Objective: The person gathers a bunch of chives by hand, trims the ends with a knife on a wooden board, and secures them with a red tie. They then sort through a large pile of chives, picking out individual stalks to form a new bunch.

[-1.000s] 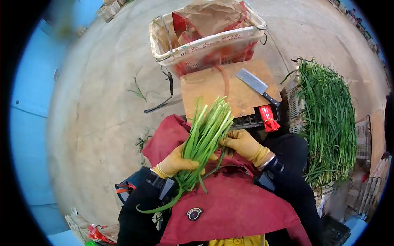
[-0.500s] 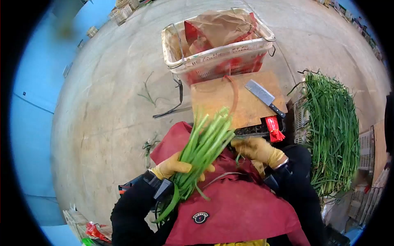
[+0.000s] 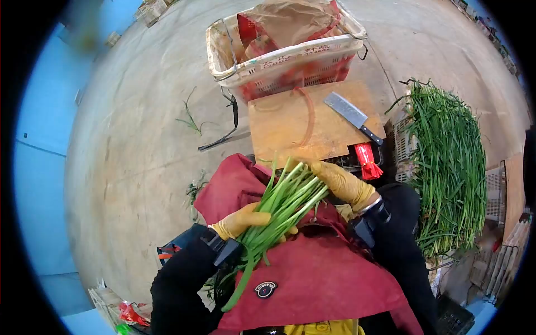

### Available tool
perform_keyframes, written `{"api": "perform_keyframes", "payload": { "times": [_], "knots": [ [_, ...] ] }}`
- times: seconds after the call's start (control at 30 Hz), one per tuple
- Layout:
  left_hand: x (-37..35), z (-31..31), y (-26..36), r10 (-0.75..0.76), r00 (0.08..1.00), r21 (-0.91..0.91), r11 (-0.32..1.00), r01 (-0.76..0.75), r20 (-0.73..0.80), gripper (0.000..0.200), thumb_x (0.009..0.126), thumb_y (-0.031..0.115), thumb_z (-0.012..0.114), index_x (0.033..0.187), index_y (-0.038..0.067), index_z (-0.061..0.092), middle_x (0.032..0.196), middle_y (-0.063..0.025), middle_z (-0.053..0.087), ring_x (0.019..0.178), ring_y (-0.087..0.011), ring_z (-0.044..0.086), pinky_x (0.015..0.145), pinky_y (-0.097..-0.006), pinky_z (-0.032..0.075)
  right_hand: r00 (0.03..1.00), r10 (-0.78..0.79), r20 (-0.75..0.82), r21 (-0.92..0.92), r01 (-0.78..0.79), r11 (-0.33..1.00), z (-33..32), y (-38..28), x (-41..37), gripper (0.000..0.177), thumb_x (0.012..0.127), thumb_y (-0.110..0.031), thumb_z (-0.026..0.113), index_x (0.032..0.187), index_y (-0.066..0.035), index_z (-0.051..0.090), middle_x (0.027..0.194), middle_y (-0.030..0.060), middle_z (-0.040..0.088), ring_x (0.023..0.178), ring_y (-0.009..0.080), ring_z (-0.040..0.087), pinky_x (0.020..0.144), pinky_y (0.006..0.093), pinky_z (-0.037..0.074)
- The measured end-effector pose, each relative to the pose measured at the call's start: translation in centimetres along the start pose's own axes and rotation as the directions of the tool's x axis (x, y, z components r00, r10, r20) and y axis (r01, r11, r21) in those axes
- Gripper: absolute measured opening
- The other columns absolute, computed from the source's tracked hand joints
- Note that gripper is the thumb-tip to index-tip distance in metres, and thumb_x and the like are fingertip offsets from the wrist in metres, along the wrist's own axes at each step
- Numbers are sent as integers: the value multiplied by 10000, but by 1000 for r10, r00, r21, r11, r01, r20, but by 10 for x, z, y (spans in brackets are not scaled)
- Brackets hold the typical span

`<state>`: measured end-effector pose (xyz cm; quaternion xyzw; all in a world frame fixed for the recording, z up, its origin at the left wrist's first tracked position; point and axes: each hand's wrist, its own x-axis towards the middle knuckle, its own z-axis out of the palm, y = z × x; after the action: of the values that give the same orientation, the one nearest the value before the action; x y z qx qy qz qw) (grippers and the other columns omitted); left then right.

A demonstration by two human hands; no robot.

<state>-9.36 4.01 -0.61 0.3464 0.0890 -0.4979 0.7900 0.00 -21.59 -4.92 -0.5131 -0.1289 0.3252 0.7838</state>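
My left hand [image 3: 241,221], in a yellow glove, is closed round a bunch of green leafy stalks [image 3: 279,209], perhaps garlic chives or green garlic. The bunch slants over my lap, pale stem ends up and to the right, leaves hanging below my left wrist. At those stem ends is my gloved right hand [image 3: 345,183], its fingers bent over the tips. Its fingertips are partly hidden. Beyond lies a wooden board [image 3: 285,125], with a cleaver [image 3: 347,111] resting on its right part. A bundle of red strips [image 3: 367,161] sits by the board's near right corner.
A white and red plastic crate [image 3: 296,64] holding a brown and red bag stands behind the board. To my right, a tall heap of green stalks [image 3: 449,167] rests on a crate. A dark red apron [image 3: 318,279] covers my lap. Loose leaves [image 3: 192,117] lie on the floor.
My right hand has moved up and left onto the stem ends. The bunch has tilted further right in my left hand. The whole view has shifted slightly.
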Motion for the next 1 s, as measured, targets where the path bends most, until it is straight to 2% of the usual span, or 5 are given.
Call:
{"api": "perform_keyframes", "payload": {
  "times": [0.13,0.23,0.4,0.73,1.0],
  "knots": [
    [-5,0,11,59,995,84,995,-53,-81,743,815,327,700,1389,-13,372,1201,-218,600,982,-264,657,855,-341,534,937,-16,-349,278,119,953,-18,16,4,538,977,-457,451,1338,-58,467,1179,82,606,1037,211,588,881,340,482],
    [-2,10,19,187,963,202,968,-148,-196,702,835,298,687,1389,-1,377,1184,-192,605,971,-240,647,865,-343,524,966,259,-26,332,-236,913,-15,33,-9,594,936,-512,497,1371,-110,444,1203,61,607,1065,203,593,854,342,488],
    [25,11,-7,556,810,703,652,-284,-189,473,911,142,613,1331,-7,455,1177,-38,582,1037,-106,544,923,-270,442,998,19,-66,495,16,868,34,41,-6,466,877,-164,646,1299,-50,486,1203,68,594,1103,195,573,968,363,458],
    [23,-20,11,204,935,109,978,-179,-290,576,870,206,656,1360,5,430,1211,-73,589,1063,-154,587,922,-295,472,984,151,-96,681,-46,731,35,31,-10,486,770,-44,554,1252,6,508,1146,151,626,1031,279,617,958,401,475],
    [25,-16,2,101,971,158,985,-67,-216,653,843,296,696,1368,15,427,1242,-82,576,1106,-176,576,952,-324,464,989,146,21,476,-138,868,8,38,-19,611,697,30,504,1306,-5,473,1219,122,593,1091,236,586,969,353,454]
  ]
}}
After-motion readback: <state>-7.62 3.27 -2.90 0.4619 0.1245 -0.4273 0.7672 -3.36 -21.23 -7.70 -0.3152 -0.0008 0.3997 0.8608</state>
